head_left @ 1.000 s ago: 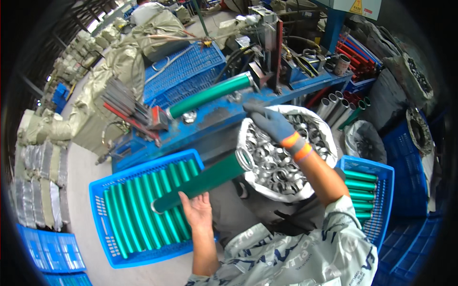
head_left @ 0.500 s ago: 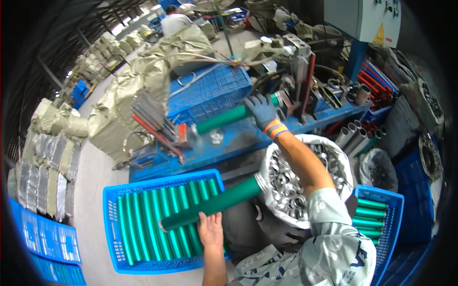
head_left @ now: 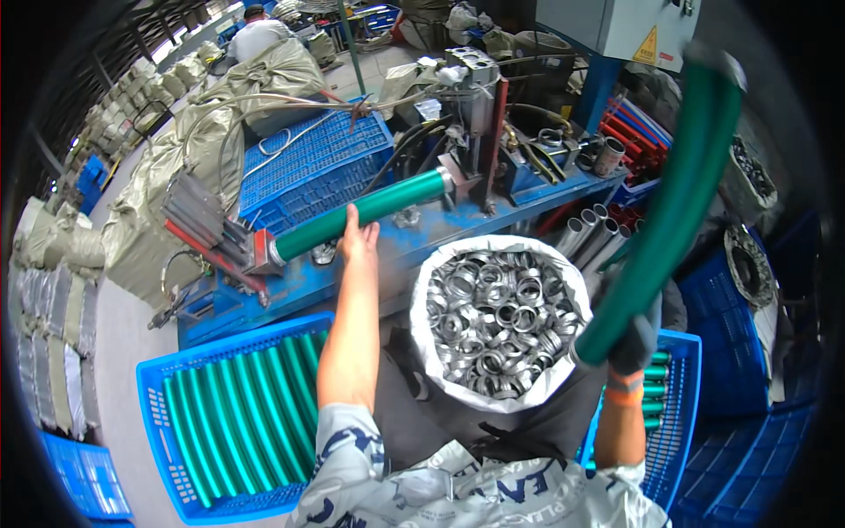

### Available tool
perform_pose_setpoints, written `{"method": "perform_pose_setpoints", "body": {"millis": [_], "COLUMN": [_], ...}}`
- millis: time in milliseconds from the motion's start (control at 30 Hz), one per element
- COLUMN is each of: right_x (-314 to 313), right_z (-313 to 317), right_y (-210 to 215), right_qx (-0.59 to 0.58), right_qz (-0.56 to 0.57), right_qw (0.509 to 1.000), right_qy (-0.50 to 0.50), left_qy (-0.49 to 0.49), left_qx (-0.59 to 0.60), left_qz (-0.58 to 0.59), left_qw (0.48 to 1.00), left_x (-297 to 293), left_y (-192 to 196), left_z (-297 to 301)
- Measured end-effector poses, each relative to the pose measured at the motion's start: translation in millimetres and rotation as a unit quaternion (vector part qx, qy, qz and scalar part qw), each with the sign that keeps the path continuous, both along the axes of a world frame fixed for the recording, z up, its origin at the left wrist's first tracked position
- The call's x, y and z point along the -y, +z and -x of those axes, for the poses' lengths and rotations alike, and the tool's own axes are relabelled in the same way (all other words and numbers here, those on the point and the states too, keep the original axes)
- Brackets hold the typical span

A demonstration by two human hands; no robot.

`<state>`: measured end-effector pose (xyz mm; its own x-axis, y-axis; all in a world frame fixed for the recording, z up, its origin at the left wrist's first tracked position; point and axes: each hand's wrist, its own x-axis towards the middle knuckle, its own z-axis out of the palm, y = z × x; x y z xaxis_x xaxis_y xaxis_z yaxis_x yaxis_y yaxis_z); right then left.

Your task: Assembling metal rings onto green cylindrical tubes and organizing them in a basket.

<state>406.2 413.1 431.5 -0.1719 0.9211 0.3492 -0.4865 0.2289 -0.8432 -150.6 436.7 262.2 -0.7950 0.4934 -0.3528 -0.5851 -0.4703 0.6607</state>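
Note:
A long green tube (head_left: 378, 207) lies clamped across a blue machine bench (head_left: 290, 286). My bare left hand (head_left: 356, 239) reaches up and grips it near its middle. My right hand (head_left: 635, 339), in a dark glove with an orange cuff, holds the lower end of a second green tube (head_left: 682, 194), which rises steeply to the upper right. Between my arms stands a white sack (head_left: 421, 295) full of shiny metal rings (head_left: 497, 308). A blue crate (head_left: 157, 400) at my left holds several green tubes (head_left: 238, 414).
Another blue crate (head_left: 685, 378) with green tubes sits under my right arm. Silver pipes (head_left: 585, 229) lean beside the bench. Grey sacks (head_left: 167, 158) and a flat blue crate (head_left: 308, 158) lie behind the machine. A person (head_left: 260, 31) sits far back.
My left hand has let go of the tube it held over the left crate and moved up to the tube on the machine. My right hand left the machine and now lifts another tube at the right.

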Motion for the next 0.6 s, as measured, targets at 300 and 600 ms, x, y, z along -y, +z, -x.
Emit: {"method": "perform_pose_setpoints", "body": {"millis": [300,600], "right_x": [60,80], "right_z": [-96,-94], "right_y": [-21,-63], "right_qx": [-0.022,0.024], "right_qz": [0.058,0.128], "right_qw": [0.998,0.991], "right_qy": [-0.015,-0.037], "left_qy": [-0.034,-0.129], "left_qx": [0.000,-0.219], "left_qz": [0.105,0.164], "left_qw": [0.994,0.953], "left_x": [-24,110], "left_y": [-25,-49], "left_z": [15,-100]}}
